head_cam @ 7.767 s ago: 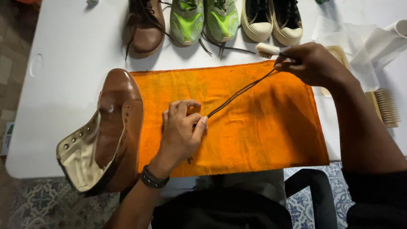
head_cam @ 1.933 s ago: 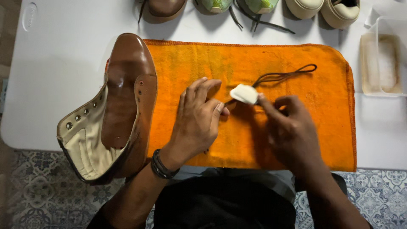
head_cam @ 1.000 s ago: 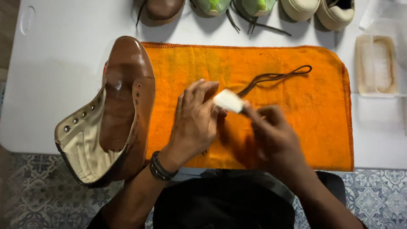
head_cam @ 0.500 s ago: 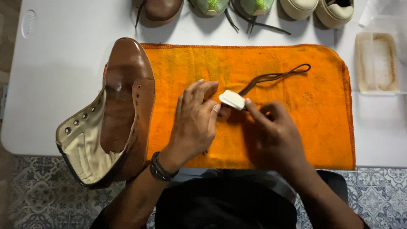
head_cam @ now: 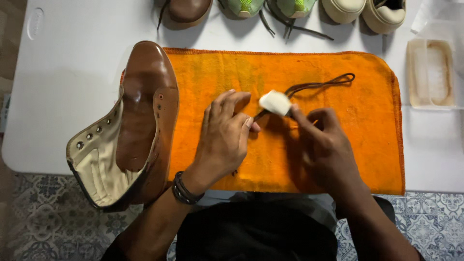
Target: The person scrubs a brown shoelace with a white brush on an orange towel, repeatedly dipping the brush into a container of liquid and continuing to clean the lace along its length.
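The limp, light shoelace (head_cam: 316,86) needs pinning: left hand (head_cam: 223,140) presses it flat on the towel (head_cam: 367,145), right hand (head_cam: 325,147) grips a small white brush (head_cam: 275,102).

The left hand (head_cam: 223,141) lies palm down, fingers spread and slightly curled, fingertips pressing flat; a dark braided band circles its wrist, and the bare forearm runs back toward the body. Just right of the left hand, the right hand (head_cam: 323,147) is knuckles up, its thumb and forefinger pinched closed, the forearm angling down and outward.
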